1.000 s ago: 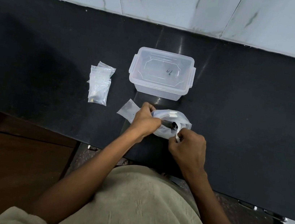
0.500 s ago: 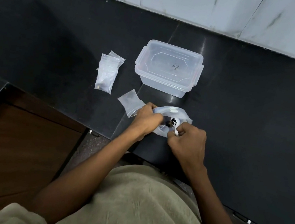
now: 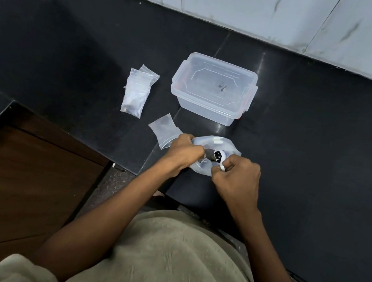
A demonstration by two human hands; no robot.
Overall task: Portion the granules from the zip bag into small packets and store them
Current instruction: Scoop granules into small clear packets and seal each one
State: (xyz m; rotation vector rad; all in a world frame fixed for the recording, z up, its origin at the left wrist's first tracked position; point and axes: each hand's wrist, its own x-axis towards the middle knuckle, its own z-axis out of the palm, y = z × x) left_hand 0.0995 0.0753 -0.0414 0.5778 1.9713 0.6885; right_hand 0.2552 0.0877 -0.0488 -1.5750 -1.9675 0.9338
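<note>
A translucent zip bag (image 3: 215, 143) with dark granules inside lies on the black counter near its front edge. My left hand (image 3: 184, 151) grips the bag's left side, fingers curled. My right hand (image 3: 237, 174) pinches the bag's mouth on the right, beside a small white spoon-like piece with dark content (image 3: 219, 157). One small empty packet (image 3: 164, 129) lies flat just left of my left hand. A pile of small clear packets (image 3: 137, 92) with dark granules rests further left. A clear lidded plastic box (image 3: 214, 88) stands behind the bag.
The black counter (image 3: 312, 134) runs back to a white marble-tiled wall (image 3: 247, 6). The counter steps down at the left above a brown wooden surface (image 3: 19, 177). My olive-clad torso fills the bottom of the view.
The camera view has shifted and tilted. Both hands stay on the zip bag, and my right hand has closed in on the bag's mouth.
</note>
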